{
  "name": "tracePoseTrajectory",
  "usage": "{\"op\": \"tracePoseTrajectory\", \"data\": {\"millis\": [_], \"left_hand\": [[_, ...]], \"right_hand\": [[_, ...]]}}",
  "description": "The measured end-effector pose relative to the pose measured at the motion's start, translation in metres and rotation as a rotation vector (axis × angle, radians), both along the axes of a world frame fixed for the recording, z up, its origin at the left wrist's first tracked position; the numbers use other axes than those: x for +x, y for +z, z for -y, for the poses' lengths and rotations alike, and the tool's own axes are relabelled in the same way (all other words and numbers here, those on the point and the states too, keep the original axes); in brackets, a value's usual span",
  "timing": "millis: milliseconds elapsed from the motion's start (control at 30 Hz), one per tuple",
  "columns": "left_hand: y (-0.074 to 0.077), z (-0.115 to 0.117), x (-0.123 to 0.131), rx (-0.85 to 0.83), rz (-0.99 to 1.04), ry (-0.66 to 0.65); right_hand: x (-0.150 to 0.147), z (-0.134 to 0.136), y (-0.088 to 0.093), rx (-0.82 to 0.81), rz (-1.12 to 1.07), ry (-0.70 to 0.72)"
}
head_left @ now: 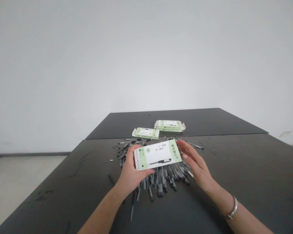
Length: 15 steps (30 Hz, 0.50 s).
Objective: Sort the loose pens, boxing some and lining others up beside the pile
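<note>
A white and green pen box, printed with a black pen and lettering, is held tilted above the pile of pens. My left hand grips its left end, thumb along the lower edge and fingers at the upper left. At the right end, my right hand has curved fingers and thumb against the box's edge, with fingertips partly hidden there. Loose black-and-clear pens lie heaped below, partly covered by the box and hands.
Beyond the pens, a single pen box lies on the dark table. Right of it, stacked pen boxes have flaps sticking out at the ends. A seam crosses the table behind the pile, and a pale wall stands at the back.
</note>
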<state>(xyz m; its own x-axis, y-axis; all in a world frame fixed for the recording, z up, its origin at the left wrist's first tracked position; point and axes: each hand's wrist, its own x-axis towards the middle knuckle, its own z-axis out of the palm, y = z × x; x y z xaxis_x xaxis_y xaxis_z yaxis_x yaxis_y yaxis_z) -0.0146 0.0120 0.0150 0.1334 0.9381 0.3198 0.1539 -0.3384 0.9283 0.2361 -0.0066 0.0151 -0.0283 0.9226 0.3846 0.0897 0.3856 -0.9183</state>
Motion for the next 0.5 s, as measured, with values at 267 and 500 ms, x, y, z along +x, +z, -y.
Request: {"op": "tracePoseTrajectory", "data": {"millis": [267,500], "left_hand": [[-0.0032,0.0003,0.0026,0.121,-0.138,0.05],[-0.0059,0.0025,0.0051,0.165,-0.212,0.082]], "right_hand": [[-0.0055,-0.0028,-0.0056,-0.044,-0.005,0.037],[-0.0052,-0.0023,-0.0087,-0.025,0.168,-0.041]]}}
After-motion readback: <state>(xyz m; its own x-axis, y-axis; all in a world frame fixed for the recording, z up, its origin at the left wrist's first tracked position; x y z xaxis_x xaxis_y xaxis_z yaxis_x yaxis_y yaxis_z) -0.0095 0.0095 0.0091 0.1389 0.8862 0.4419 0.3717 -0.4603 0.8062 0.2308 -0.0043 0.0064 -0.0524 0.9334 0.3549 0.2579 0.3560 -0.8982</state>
